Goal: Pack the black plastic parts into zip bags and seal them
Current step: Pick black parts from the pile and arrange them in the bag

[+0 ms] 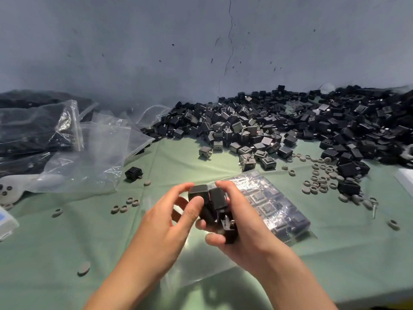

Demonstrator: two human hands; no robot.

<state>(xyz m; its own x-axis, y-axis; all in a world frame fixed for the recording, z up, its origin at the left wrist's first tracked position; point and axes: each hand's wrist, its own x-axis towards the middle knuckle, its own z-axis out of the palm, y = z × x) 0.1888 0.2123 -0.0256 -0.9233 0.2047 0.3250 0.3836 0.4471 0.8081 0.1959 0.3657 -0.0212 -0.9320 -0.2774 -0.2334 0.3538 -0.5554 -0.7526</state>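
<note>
Left hand (pixel 165 222) and right hand (pixel 242 236) clutch boxy matte-black parts (pixel 218 198) with metal prongs.

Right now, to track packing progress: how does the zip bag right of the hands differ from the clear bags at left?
The right zip bag is full of black parts and lies flat; the clear bags at left look empty and lie crumpled. Both are transparent plastic.

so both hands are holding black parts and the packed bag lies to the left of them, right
No: the head view shows the packed bag lying to the right of them. The left hand and right hand do hold black parts.
</note>
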